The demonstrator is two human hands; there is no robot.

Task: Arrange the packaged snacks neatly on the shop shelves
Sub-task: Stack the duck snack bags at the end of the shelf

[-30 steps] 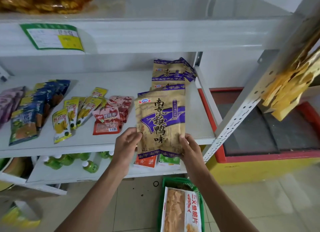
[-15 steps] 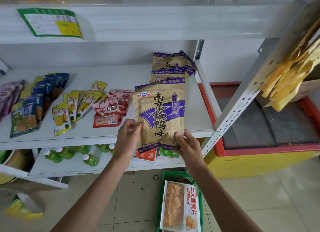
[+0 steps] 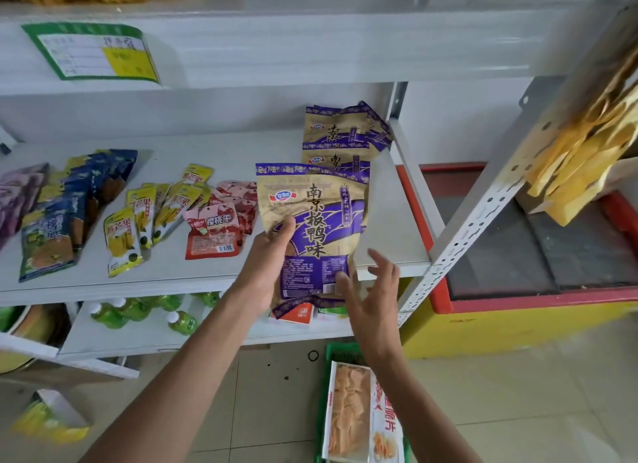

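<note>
White shop shelf [image 3: 207,283]: duck-flavour snack packet [image 3: 312,217] upright, top toward 12 o'clock; left hand [image 3: 267,255] pinches it, right hand [image 3: 371,286] spread, fingertips touching.

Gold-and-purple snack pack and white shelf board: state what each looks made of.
Gold-and-purple snack pack, held by the left hand: apparently thin plastic film, slightly glossy; it creases and bends. White shelf board: probably painted sheet metal, smooth, with thin folded edge.
</note>
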